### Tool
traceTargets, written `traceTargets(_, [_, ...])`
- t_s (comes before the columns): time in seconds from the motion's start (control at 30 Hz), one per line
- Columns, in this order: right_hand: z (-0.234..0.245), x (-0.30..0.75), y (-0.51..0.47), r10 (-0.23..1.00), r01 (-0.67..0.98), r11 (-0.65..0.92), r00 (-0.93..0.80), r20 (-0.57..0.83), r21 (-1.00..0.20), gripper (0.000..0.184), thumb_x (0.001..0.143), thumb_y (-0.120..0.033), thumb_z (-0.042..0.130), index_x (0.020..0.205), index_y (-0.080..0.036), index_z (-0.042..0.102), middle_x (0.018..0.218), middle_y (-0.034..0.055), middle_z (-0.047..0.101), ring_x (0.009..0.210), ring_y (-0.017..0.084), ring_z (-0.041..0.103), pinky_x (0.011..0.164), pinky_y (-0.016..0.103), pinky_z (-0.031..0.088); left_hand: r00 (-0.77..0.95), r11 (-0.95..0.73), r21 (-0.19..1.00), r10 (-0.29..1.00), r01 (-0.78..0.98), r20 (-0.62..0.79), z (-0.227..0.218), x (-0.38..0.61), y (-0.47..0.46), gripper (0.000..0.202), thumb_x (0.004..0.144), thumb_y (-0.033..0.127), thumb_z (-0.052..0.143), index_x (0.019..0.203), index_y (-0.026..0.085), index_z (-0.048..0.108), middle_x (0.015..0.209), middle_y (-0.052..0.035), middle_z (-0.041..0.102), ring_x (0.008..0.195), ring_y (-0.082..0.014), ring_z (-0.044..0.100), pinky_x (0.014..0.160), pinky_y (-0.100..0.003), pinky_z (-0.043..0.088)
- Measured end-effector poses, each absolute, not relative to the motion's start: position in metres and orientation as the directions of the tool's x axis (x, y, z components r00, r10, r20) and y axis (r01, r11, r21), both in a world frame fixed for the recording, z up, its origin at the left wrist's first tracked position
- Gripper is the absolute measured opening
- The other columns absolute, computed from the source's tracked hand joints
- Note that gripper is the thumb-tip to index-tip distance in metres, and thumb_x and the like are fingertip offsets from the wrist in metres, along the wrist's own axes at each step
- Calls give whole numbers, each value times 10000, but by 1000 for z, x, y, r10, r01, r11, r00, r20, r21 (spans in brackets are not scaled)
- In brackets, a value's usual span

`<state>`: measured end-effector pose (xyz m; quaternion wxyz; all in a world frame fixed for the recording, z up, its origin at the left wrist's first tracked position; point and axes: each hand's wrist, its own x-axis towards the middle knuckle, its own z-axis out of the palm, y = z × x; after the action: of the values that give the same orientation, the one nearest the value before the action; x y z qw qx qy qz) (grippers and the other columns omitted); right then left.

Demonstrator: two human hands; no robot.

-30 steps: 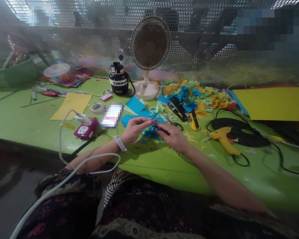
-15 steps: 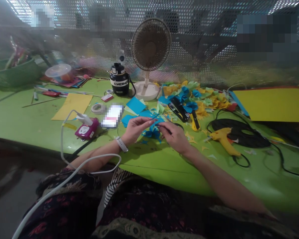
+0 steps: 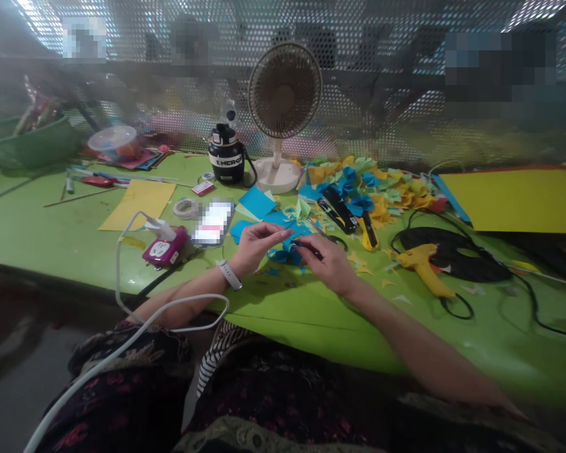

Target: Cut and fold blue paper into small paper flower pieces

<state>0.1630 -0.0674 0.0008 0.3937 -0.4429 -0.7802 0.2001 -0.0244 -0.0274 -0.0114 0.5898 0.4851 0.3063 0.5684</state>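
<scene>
Over a heap of blue paper [image 3: 283,257], my left hand [image 3: 259,246] has thumb and fingertips pinched on what looks like a small piece of blue paper, mostly hidden against the blue behind it. Close by on the right, my right hand [image 3: 329,263] is closed around a dark slender tool [image 3: 311,249], whose tip points at the left fingertips. Its exact kind is too small to tell. Scissors [image 3: 339,242] with dark handles lie just behind the right hand, partly covered. A blue paper square [image 3: 257,202] rests behind the left hand.
Folded paper pieces [image 3: 391,189], a stapler [image 3: 338,211] and a yellow cutter [image 3: 370,231] lie behind right. A glue gun [image 3: 424,267] is at right. Left are a phone [image 3: 213,221], tape [image 3: 187,207] and a purple socket [image 3: 166,248] with a white cable. A fan [image 3: 285,91] stands behind.
The right hand has shifted slightly left, closer to the left fingertips. A blue strip that stuck up above the fingers no longer shows. The left hand has hardly moved.
</scene>
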Motion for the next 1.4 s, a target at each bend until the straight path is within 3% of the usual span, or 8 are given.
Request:
traceTargets(0.2, [1,168,-62,862,496,506,-308,401,-706,217,963,-369,531,1019,-217,675,960,66,710,676,169,667,646,322,539,197,-114,926,961,-360,194,-10,-25,-28,273,623,410,891,720,200,745,831,-30,768,835,-175,716,880,-361,557])
traceTargets(0.33, [4,169,-62,878,465,468,-345,333,-751,243,970,-387,506,1004,-208,668,838,26,688,534,129,613,600,304,524,260,-71,922,949,-381,180,-13,-26,-27,247,665,393,875,797,211,772,891,-43,779,889,-181,724,931,-372,543])
traceTargets(0.5, [6,165,-66,865,524,501,-312,392,-688,283,907,-417,624,1092,-206,652,961,75,728,773,205,682,713,345,550,210,-65,899,963,-434,171,-13,-25,-26,251,632,369,897,670,188,728,784,-19,760,804,-147,716,870,-329,550])
traceTargets(0.57, [4,164,-67,848,543,529,-307,432,-652,253,927,-405,597,1070,-207,662,1003,89,727,869,226,686,770,362,549,171,-85,900,970,-428,173,-12,-25,-26,284,602,363,911,623,175,699,736,-8,745,758,-133,706,821,-303,553])
traceTargets(0.7, [1,166,-64,847,543,531,-303,438,-651,253,987,-382,483,984,-206,664,866,63,704,772,204,677,737,346,540,190,-77,911,968,-406,167,-11,-24,-27,286,596,367,912,697,169,731,789,-28,767,784,-151,720,829,-318,566])
traceTargets(0.93, [5,168,-63,874,490,478,-345,341,-729,229,977,-383,487,953,-213,638,807,31,666,564,151,619,637,325,525,230,-85,918,955,-388,186,-15,-26,-26,249,657,369,882,779,182,770,873,-48,785,852,-169,732,886,-337,564])
traceTargets(1.17, [5,166,-65,864,550,503,-297,407,-667,225,917,-406,606,1014,-205,639,941,74,720,802,207,671,727,331,520,180,-93,922,969,-376,171,-12,-25,-27,265,609,368,904,675,168,744,748,-28,762,732,-141,713,787,-295,571])
traceTargets(1.4, [5,167,-65,877,540,480,-312,366,-691,228,976,-393,483,956,-216,625,779,36,660,637,176,636,653,320,504,212,-104,938,960,-330,181,-11,-26,-28,261,636,369,889,752,169,767,824,-54,781,787,-166,723,809,-324,572])
